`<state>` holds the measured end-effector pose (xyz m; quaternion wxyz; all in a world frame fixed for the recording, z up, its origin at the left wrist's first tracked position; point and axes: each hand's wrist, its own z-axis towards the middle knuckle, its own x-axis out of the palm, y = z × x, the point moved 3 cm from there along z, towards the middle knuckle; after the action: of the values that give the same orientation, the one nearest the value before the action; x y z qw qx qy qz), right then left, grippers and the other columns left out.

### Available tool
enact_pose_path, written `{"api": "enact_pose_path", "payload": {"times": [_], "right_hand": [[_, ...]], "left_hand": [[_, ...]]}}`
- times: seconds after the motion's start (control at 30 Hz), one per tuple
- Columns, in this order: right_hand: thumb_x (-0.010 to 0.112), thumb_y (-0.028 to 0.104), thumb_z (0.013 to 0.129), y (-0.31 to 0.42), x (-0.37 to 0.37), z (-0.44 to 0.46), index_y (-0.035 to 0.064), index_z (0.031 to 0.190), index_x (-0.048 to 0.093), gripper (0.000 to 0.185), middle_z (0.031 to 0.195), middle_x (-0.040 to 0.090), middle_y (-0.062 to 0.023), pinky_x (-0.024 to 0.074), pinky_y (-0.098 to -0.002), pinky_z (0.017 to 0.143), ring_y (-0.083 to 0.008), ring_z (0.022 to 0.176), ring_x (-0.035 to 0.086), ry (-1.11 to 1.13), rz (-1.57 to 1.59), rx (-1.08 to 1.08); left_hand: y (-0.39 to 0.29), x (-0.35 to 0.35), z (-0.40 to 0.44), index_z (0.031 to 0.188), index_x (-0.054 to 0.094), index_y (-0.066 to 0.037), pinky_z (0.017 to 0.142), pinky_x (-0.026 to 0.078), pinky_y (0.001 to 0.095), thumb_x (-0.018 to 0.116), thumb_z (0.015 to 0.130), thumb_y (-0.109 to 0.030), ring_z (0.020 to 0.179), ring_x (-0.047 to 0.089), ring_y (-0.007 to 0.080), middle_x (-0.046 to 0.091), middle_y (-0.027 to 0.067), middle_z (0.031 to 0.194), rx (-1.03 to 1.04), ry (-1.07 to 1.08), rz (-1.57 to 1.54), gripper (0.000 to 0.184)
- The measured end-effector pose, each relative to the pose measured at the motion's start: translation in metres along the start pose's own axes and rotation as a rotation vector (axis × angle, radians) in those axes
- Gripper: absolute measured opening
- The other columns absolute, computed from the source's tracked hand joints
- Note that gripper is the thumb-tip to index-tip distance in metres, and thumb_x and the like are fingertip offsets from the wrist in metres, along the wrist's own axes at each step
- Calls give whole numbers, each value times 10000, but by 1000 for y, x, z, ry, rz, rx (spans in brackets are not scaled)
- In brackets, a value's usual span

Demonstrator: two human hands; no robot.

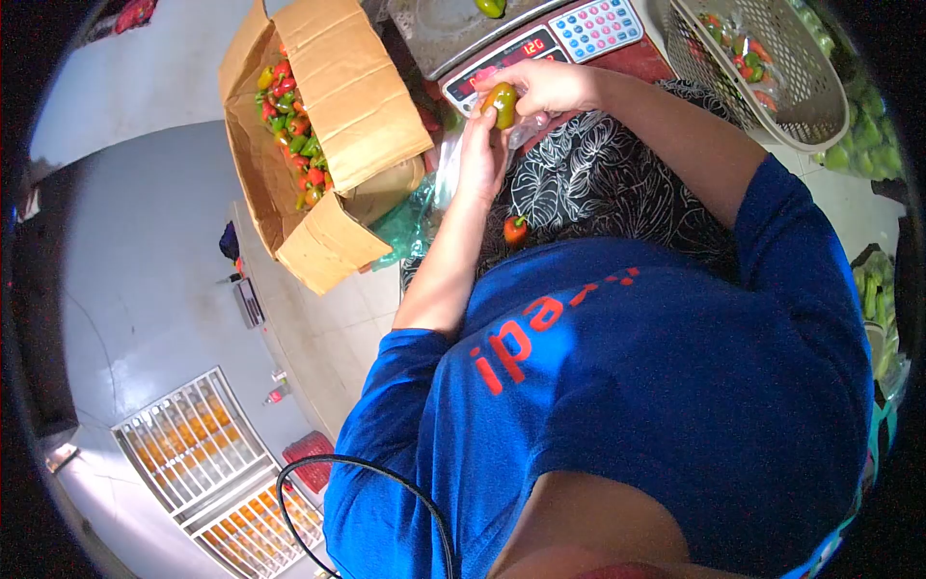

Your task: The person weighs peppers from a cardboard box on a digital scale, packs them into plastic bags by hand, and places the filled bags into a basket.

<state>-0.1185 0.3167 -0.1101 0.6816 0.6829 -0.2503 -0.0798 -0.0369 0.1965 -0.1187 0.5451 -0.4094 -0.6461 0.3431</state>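
Note:
An olive-green pepper (501, 105) sits between both hands, in front of a digital scale (526, 50). My left hand (479, 154) is closed on its near side, fingertips against the skin. From the right, my right hand (552, 87) has its thumb and fingers closed on the same pepper. Clear plastic (448, 166) hangs by my left wrist; whether the hand grips it I cannot tell. On my lap, over black-and-white patterned cloth (588, 169), rests an orange-red pepper (516, 231). Another green pepper (490, 7) is on the scale's metal pan (434, 34).
A cardboard box (352, 92) with raised flaps stands left, holding many red and green peppers (294, 135). Green plastic (410, 227) lies beside it. A perforated plastic basket (820, 101) with bagged peppers (748, 60) is at right. Bagged green produce (868, 135) lies beyond it.

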Motion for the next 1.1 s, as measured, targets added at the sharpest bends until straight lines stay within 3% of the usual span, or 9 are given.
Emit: {"api": "enact_pose_path", "payload": {"times": [0.2, 0.3, 0.33, 0.47, 0.57, 0.73, 0.83, 1.0, 1.1], "right_hand": [[480, -73, 692, -1, 4, 0, 38, 1318, 420, 639, 1015, 617, -79, 434, -218, 482, -94, 594, 539, -51, -416, 33], [534, -43, 710, -6, 9, 2, 41, 1263, 491, 561, 1056, 628, -111, 485, -262, 586, -146, 734, 598, -49, -695, -71], [536, -45, 706, -5, 12, 2, 34, 1250, 503, 551, 1054, 631, -118, 489, -266, 612, -149, 760, 601, -38, -730, -84], [533, -37, 660, -12, 28, 2, 2, 1160, 567, 503, 1049, 619, -198, 474, -328, 822, -278, 940, 610, -64, -737, -290], [540, -1, 672, -14, 46, -1, 22, 1092, 609, 427, 997, 628, -202, 466, -369, 845, -329, 934, 612, -87, -838, -463], [563, 11, 667, 10, 77, -15, 54, 1134, 579, 469, 1043, 596, -150, 469, -407, 806, -348, 968, 567, -271, -1092, -692], [524, -31, 686, 26, 88, -21, 104, 1253, 477, 585, 1175, 490, -156, 456, -423, 853, -361, 1061, 510, -194, -760, -656], [559, -2, 722, 46, 63, -18, 90, 1215, 414, 522, 1147, 489, -157, 519, -414, 714, -345, 896, 595, -472, -757, -580], [570, 43, 754, 39, 50, -11, 115, 1175, 458, 442, 896, 623, -129, 516, -399, 660, -317, 786, 630, -464, -823, -547]], "left_hand": [[18, -16, 3, 1261, 428, -18, 859, 453, 317, 464, 911, -232, 1040, 540, 192, 536, 100, 1169, -183, 39, 268, 412], [21, -17, -1, 1182, 483, -1, 751, 497, 334, 522, 860, -201, 848, 620, 186, 620, 91, 993, -199, 7, 719, 381], [14, -11, -3, 1081, 571, -8, 711, 507, 378, 581, 804, -247, 842, 639, 251, 643, 159, 961, 0, 33, 1174, 366], [3, 12, -7, 889, 630, -1, 770, 482, 406, 593, 770, -350, 939, 608, 329, 621, 230, 983, -141, 127, 1616, 372], [40, -36, 6, 940, 606, -15, 792, 470, 386, 552, 803, -347, 940, 604, 290, 625, 190, 988, 241, 184, 1481, 363], [33, -32, 22, 1118, 534, -71, 785, 461, 360, 463, 899, -347, 900, 563, 212, 591, 90, 992, 99, -59, 440, 359], [-14, -13, 11, 1155, 525, -104, 806, 452, 348, 427, 934, -415, 900, 555, 191, 586, 52, 1008, -38, -129, -187, 394], [-58, -18, 11, 1123, 572, -135, 882, 451, 393, 502, 875, -432, 956, 572, 198, 617, 46, 1018, 71, -54, -475, 394], [-72, -4, 8, 1143, 557, -134, 823, 475, 378, 492, 876, -441, 894, 583, 180, 614, 57, 991, 92, 147, -573, 411]]}}
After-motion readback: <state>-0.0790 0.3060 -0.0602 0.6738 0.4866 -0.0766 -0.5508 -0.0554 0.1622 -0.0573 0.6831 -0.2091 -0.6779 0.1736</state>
